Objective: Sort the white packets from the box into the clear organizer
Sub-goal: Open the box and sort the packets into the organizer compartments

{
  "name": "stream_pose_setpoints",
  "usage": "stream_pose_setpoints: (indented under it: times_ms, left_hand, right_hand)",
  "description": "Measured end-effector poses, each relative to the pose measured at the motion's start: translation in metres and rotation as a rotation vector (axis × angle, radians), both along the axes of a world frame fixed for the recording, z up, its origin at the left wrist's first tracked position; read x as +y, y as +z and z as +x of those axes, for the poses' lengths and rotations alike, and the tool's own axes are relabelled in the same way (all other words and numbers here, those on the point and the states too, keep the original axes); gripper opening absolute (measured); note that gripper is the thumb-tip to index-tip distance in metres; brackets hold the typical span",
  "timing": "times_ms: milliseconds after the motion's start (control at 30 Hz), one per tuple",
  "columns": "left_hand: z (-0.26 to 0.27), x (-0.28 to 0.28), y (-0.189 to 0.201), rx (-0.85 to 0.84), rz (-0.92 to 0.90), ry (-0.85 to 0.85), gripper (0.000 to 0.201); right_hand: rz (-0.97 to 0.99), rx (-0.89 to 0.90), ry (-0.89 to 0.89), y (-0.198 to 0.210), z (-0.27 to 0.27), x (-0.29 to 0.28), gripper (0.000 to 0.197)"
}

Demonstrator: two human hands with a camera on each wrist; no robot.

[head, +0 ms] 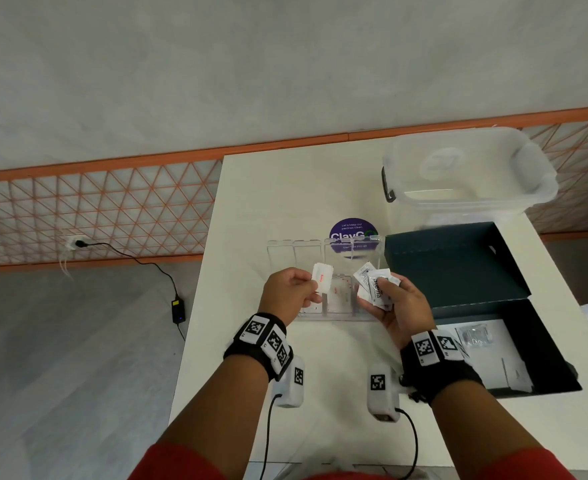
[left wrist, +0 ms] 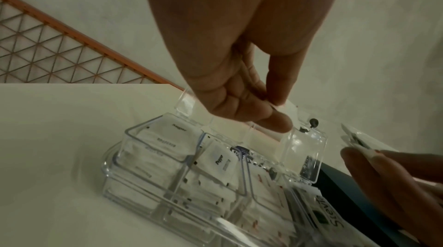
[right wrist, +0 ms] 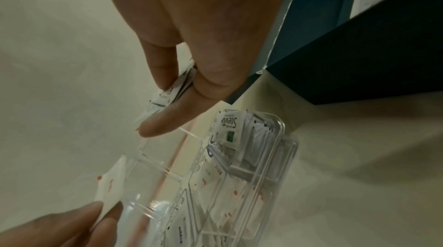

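Note:
My left hand (head: 309, 288) pinches one white packet with red print (head: 321, 279) just above the clear organizer (head: 336, 315), over its middle compartments. The organizer's lids (head: 306, 252) stand open at the back, and its compartments (left wrist: 167, 165) hold several white packets. My right hand (head: 388, 291) grips a fanned bunch of white packets, a Stevia packet (head: 376, 284) on top, over the organizer's right end. The dark box (head: 542, 344) lies open to the right, with papers inside. The right wrist view shows the thumb (right wrist: 167, 122) pressing the bunch (right wrist: 169, 93).
A clear lidded storage bin (head: 465, 168) stands at the back right. A round purple sticker (head: 353, 232) lies behind the organizer. Two white tagged units (head: 291, 386) (head: 382, 393) with cables sit near the table's front edge. The table's left edge (head: 195, 306) drops to the floor.

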State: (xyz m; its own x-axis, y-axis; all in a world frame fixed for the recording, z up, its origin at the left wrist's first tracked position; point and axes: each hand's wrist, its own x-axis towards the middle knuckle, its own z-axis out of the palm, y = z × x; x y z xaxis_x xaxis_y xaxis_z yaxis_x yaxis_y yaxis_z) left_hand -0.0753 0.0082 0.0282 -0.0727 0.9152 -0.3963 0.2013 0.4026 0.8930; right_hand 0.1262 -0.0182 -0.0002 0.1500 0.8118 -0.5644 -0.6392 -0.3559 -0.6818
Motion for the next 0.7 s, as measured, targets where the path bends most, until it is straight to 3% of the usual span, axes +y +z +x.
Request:
stream_pose_setpoints:
  times_ms: [233,367,700]
  left_hand:
    - [0.007,0.003,-0.005,0.154,0.043,-0.072,0.024]
    - [0.013,0.012,-0.008,0.331,0.131,-0.194,0.021]
    - [0.043,0.030,-0.030,0.552,0.153,-0.418,0.014]
  right_hand:
    - [0.004,-0.011,-0.004,0.000,0.007,-0.004,0.013]
    - [-0.003,-0.016,-0.008,-0.001,0.015,-0.006,0.013]
    - [-0.008,-0.060,0.045,-0.009,0.021,-0.002,0.014]
